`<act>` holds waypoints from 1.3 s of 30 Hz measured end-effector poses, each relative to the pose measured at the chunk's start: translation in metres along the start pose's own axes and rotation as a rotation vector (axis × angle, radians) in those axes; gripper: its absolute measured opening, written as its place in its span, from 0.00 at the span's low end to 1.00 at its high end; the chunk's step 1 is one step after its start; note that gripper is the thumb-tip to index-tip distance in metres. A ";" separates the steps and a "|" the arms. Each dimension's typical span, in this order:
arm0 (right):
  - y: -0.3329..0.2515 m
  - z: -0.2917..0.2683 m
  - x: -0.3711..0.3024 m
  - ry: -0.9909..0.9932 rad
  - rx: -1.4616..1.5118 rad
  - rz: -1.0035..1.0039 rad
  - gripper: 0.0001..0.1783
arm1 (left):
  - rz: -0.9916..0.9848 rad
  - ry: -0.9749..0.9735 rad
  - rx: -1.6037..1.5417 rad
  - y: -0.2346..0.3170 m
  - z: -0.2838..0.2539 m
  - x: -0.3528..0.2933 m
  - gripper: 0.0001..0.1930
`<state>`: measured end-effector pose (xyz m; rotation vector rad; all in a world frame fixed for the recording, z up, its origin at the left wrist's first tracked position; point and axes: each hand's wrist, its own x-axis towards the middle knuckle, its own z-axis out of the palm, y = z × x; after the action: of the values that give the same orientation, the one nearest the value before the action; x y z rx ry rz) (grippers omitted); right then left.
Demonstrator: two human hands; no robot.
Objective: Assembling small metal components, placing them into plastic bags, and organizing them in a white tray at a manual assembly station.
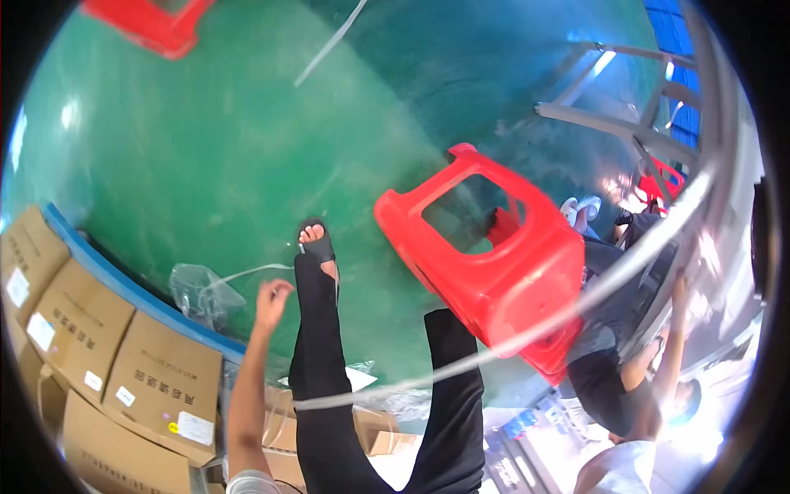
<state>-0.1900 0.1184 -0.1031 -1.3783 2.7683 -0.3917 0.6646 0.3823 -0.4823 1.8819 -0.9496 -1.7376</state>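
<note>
My left hand (272,303) hangs beside my left leg, its fingers loosely curled, with nothing visible in them. Close by on the floor are a crumpled clear plastic bag (204,295) and a thin white strip (251,270). My right arm reaches out at the far right. My right hand (680,288) is near the edge of the grey metal frame, small and blurred, so its fingers cannot be made out. Between my legs and that frame, a red plastic stool (527,247) lies tipped over. A long pale strip (494,352) curves across my legs and the stool.
Brown cardboard boxes (160,387) are stacked at the lower left, beside a blue edge (148,295). Another red stool (156,25) stands at the far left. Grey metal framework (617,128) rises at the right. A person in dark clothes (605,383) is behind the tipped stool.
</note>
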 end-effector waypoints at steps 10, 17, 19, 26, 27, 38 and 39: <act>-0.167 -0.007 -0.088 0.078 -0.193 -0.354 0.38 | 0.516 -0.507 0.409 0.352 0.076 -0.151 0.14; -0.147 -0.039 -0.087 0.096 0.051 -0.385 0.29 | 0.532 0.230 0.926 0.335 0.089 -0.116 0.27; -0.150 -0.042 -0.086 0.050 0.059 -0.391 0.28 | 0.181 0.442 0.657 0.375 0.090 -0.115 0.29; -0.158 -0.020 -0.080 0.144 -0.047 -0.423 0.17 | 0.216 0.290 -0.464 0.595 0.175 -0.056 0.27; -0.157 -0.022 -0.079 0.170 -0.087 -0.429 0.15 | 0.322 0.301 -0.530 0.625 0.201 -0.049 0.27; -0.147 -0.049 -0.083 0.007 0.092 -0.465 0.20 | 0.044 0.137 -0.382 0.686 0.254 -0.034 0.17; -0.149 -0.051 -0.082 0.005 0.102 -0.449 0.21 | 0.008 0.088 -0.386 0.706 0.267 -0.040 0.16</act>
<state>-0.0307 0.1079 -0.0262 -1.9660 2.3811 -0.5357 0.2586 -0.0334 0.0013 1.6823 -0.5405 -1.6747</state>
